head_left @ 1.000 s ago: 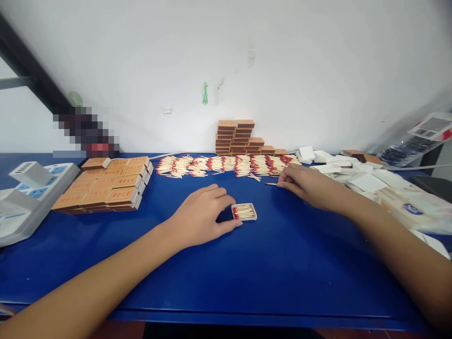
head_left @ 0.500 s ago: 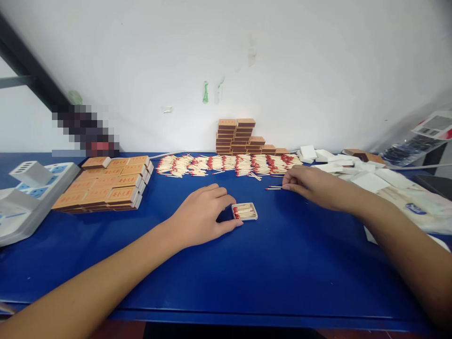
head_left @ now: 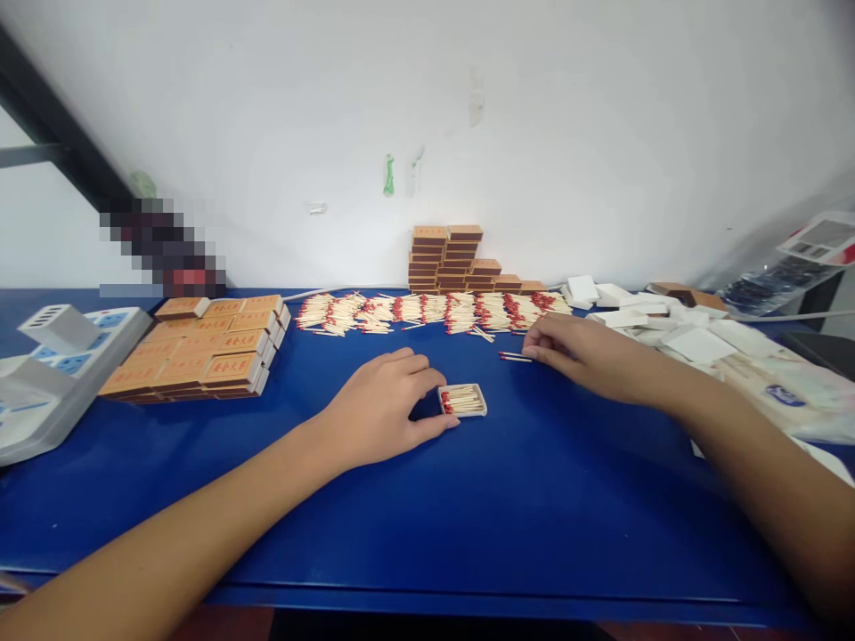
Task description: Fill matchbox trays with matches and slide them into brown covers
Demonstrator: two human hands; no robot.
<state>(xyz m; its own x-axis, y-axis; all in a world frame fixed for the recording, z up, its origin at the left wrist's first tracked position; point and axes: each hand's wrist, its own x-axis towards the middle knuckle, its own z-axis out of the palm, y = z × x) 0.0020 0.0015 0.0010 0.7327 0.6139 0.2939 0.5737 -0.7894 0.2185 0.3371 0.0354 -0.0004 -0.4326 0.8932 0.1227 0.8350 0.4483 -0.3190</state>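
Note:
My left hand (head_left: 384,405) rests on the blue table (head_left: 427,516), its thumb and fingers curled against the left side of a small white matchbox tray (head_left: 463,400) that holds red-tipped matches. My right hand (head_left: 581,350) lies further right, fingertips pinching the wooden ends of a few loose matches (head_left: 513,357) flat on the table. Behind both hands a long row of loose red-tipped matches (head_left: 427,312) stretches across the table.
Closed orange matchboxes (head_left: 200,349) lie stacked at the left, beside a white power strip (head_left: 53,356). More orange boxes (head_left: 460,260) are piled against the wall. Empty white trays (head_left: 661,325) and plastic bags (head_left: 781,383) crowd the right side.
My right hand has drawn a few matches out of the row and slid them leftward, toward the tray. My left hand and the tray have stayed put.

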